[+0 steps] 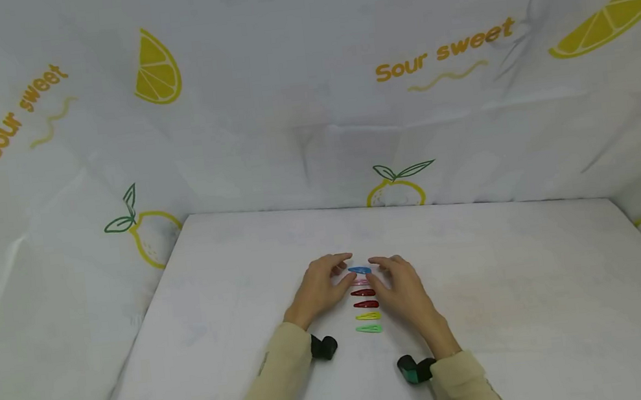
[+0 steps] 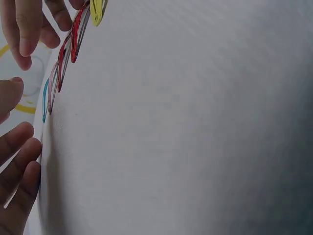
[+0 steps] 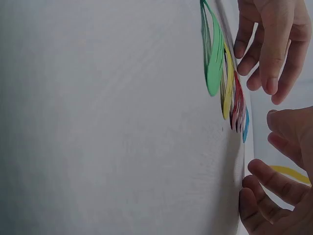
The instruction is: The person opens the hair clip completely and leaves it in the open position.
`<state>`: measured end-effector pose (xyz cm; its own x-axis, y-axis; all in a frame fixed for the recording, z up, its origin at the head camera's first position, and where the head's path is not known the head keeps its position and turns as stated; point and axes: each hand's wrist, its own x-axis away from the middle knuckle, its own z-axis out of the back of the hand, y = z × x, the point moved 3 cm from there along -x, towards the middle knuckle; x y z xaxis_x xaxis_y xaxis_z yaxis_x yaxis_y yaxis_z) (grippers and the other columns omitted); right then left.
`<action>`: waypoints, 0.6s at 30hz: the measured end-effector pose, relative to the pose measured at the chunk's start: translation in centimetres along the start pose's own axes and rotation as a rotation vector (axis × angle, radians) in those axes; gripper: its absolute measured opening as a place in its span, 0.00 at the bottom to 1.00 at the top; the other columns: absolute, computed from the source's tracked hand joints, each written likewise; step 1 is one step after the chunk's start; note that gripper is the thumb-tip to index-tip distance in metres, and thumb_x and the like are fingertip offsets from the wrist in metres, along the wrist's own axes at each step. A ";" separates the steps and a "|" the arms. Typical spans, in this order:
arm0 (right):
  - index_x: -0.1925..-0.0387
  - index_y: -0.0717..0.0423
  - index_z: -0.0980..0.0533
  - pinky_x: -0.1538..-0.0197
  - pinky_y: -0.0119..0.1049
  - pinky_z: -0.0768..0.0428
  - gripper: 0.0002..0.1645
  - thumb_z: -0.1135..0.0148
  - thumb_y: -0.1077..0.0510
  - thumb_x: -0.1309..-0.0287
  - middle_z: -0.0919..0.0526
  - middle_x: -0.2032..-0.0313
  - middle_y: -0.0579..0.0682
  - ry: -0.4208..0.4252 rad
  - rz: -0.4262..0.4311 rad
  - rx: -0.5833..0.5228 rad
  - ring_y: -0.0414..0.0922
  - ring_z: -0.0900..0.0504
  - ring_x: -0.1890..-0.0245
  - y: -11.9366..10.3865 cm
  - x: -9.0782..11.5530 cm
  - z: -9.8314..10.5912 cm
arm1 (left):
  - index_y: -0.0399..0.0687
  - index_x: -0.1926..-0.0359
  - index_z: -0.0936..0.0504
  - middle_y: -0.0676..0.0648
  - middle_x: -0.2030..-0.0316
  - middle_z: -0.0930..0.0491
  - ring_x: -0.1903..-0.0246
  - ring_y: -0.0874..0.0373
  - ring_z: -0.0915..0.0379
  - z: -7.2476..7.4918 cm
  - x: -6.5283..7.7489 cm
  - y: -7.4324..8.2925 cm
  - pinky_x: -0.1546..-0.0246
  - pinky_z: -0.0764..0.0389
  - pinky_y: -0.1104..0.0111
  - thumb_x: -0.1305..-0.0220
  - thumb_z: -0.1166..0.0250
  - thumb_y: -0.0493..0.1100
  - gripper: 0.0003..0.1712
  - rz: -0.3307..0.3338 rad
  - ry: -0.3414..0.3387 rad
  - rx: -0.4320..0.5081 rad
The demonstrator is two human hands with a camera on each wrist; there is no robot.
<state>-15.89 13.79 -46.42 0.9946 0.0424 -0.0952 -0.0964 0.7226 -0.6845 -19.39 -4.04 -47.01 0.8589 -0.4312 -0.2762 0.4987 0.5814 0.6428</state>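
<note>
Hair clips lie in a column on the white table, all pointing sideways. Farthest is a blue hair clip (image 1: 360, 270), then a pink clip (image 1: 360, 282), a red clip (image 1: 363, 293), another red clip (image 1: 365, 305), a yellow clip (image 1: 368, 316) and, nearest, a green clip (image 1: 369, 329). My left hand (image 1: 318, 286) is at the left end of the blue clip, my right hand (image 1: 405, 289) at its right end. Both hands have loosely bent fingers, thumbs apart from fingertips. In the right wrist view, the blue clip (image 3: 246, 125) lies flat with no finger gripping it.
The white tabletop (image 1: 518, 296) stretches to both sides of the hands. Behind it and at the left hangs a white cloth (image 1: 260, 76) printed with lemons and lettering. A dark wrist device (image 1: 325, 348) sits by the left cuff, another device (image 1: 414, 370) by the right.
</note>
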 end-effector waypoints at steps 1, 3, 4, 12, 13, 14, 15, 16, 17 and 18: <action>0.41 0.58 0.19 0.42 0.57 0.22 0.23 0.33 0.55 0.35 0.16 0.51 0.60 -0.002 0.000 0.000 0.58 0.20 0.47 0.0 -0.1 -0.1 | 0.40 0.39 0.19 0.42 0.56 0.12 0.58 0.52 0.18 -0.1 -0.1 -0.1 0.52 0.17 0.62 0.33 0.31 0.41 0.23 0.008 -0.002 0.016; 0.42 0.59 0.19 0.43 0.56 0.22 0.22 0.33 0.56 0.36 0.16 0.53 0.60 -0.002 0.001 0.004 0.57 0.20 0.49 0.0 -0.3 -0.3 | 0.40 0.39 0.19 0.41 0.56 0.13 0.57 0.52 0.17 -0.3 -0.2 -0.3 0.51 0.16 0.61 0.34 0.31 0.41 0.23 0.032 -0.008 0.043; 0.43 0.59 0.18 0.44 0.56 0.22 0.22 0.33 0.56 0.36 0.16 0.54 0.60 -0.001 0.003 0.010 0.57 0.20 0.50 0.0 -0.3 -0.3 | 0.39 0.39 0.19 0.41 0.56 0.13 0.57 0.51 0.17 -0.3 -0.2 -0.4 0.51 0.16 0.61 0.34 0.31 0.41 0.23 0.039 -0.008 0.050; 0.43 0.59 0.18 0.62 0.39 0.28 0.21 0.32 0.56 0.36 0.18 0.60 0.59 -0.018 0.005 0.066 0.47 0.25 0.65 -0.3 -1.2 -0.4 | 0.38 0.43 0.16 0.41 0.57 0.14 0.58 0.52 0.18 -0.9 -0.3 -1.4 0.52 0.17 0.63 0.34 0.30 0.39 0.20 0.051 0.023 0.123; 0.43 0.59 0.18 0.63 0.37 0.29 0.22 0.32 0.56 0.36 0.18 0.60 0.58 -0.021 0.004 0.073 0.47 0.26 0.66 -0.3 -1.3 -0.5 | 0.38 0.44 0.16 0.41 0.57 0.14 0.58 0.52 0.18 -0.9 -0.3 -1.5 0.52 0.17 0.64 0.34 0.30 0.39 0.20 0.054 0.025 0.128; 0.43 0.59 0.18 0.64 0.37 0.30 0.22 0.32 0.56 0.37 0.19 0.61 0.58 -0.021 0.004 0.075 0.46 0.27 0.67 -0.3 -1.4 -0.5 | 0.38 0.44 0.16 0.41 0.57 0.14 0.58 0.53 0.18 -1.0 -0.3 -1.7 0.53 0.17 0.65 0.34 0.30 0.40 0.19 0.058 0.026 0.132; 0.43 0.59 0.18 0.65 0.36 0.31 0.22 0.32 0.56 0.37 0.19 0.61 0.58 -0.021 0.006 0.080 0.46 0.27 0.68 -0.3 -1.4 -0.6 | 0.39 0.45 0.15 0.42 0.58 0.14 0.58 0.53 0.18 -1.0 -0.3 -1.7 0.53 0.18 0.66 0.34 0.30 0.40 0.19 0.058 0.027 0.132; 0.43 0.59 0.18 0.65 0.36 0.31 0.22 0.32 0.56 0.37 0.19 0.62 0.59 -0.020 0.006 0.084 0.46 0.27 0.69 -0.3 -1.5 -0.6 | 0.39 0.45 0.15 0.42 0.58 0.14 0.58 0.53 0.18 -1.1 -0.4 -1.8 0.53 0.18 0.67 0.34 0.30 0.40 0.18 0.058 0.028 0.134; 0.44 0.60 0.18 0.65 0.37 0.30 0.21 0.32 0.57 0.37 0.19 0.62 0.59 -0.017 0.007 0.089 0.46 0.27 0.69 -0.3 -1.5 -0.7 | 0.39 0.46 0.14 0.42 0.58 0.14 0.59 0.53 0.18 -1.1 -0.4 -1.8 0.54 0.18 0.67 0.34 0.30 0.40 0.17 0.055 0.028 0.132; 0.44 0.60 0.18 0.65 0.38 0.29 0.21 0.32 0.57 0.37 0.19 0.62 0.59 -0.012 0.008 0.097 0.47 0.26 0.69 -0.3 -1.6 -0.8 | 0.39 0.46 0.14 0.42 0.58 0.14 0.59 0.53 0.18 -1.1 -0.4 -1.8 0.54 0.18 0.67 0.34 0.30 0.40 0.17 0.052 0.028 0.133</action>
<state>-17.46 13.00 -46.66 0.9943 0.0562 -0.0909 -0.1002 0.7855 -0.6107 -20.49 -4.14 -48.85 0.8872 -0.3824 -0.2584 0.4349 0.5056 0.7451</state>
